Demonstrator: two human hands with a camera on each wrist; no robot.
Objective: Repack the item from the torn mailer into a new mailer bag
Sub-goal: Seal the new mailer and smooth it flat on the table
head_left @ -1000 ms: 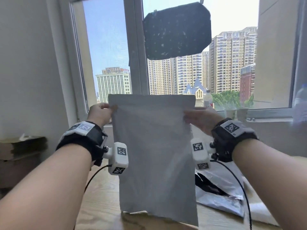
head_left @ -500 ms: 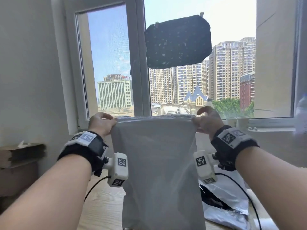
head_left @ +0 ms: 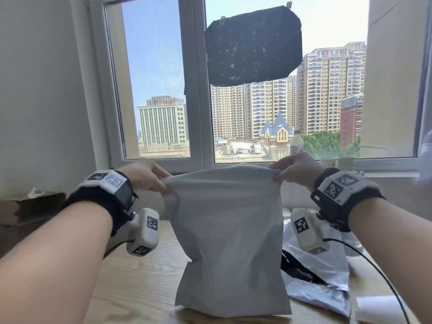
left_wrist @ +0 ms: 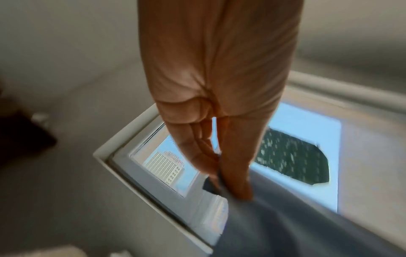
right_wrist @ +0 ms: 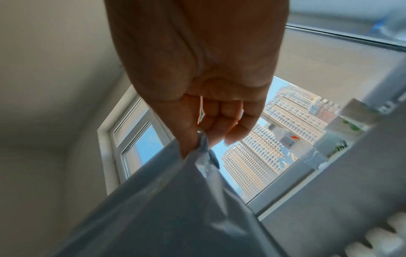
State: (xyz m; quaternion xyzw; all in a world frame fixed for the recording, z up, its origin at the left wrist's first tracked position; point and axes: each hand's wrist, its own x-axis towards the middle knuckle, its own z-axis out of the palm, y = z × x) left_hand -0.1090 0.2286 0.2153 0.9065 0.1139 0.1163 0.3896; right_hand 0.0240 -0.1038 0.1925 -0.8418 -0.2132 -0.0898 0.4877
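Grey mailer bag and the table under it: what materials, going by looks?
Grey mailer bag: looks like thin matte plastic film; it drapes limp and puckers where the left hand and right hand pinch its top corners. Table: pale wood or wood-look laminate, grain lines visible; can't tell which.

A big window (head_left: 233, 90) fills the far wall, daylight coming through it. Taped on its glass is a dark speckled sheet (head_left: 253, 46). On its sill stand a bottle (head_left: 296, 141) and two paper cups (head_left: 337, 162). Below it lies a wooden desk (head_left: 140, 272); left of it, cardboard boxes (head_left: 25, 206) against a pale wall (head_left: 42, 90).
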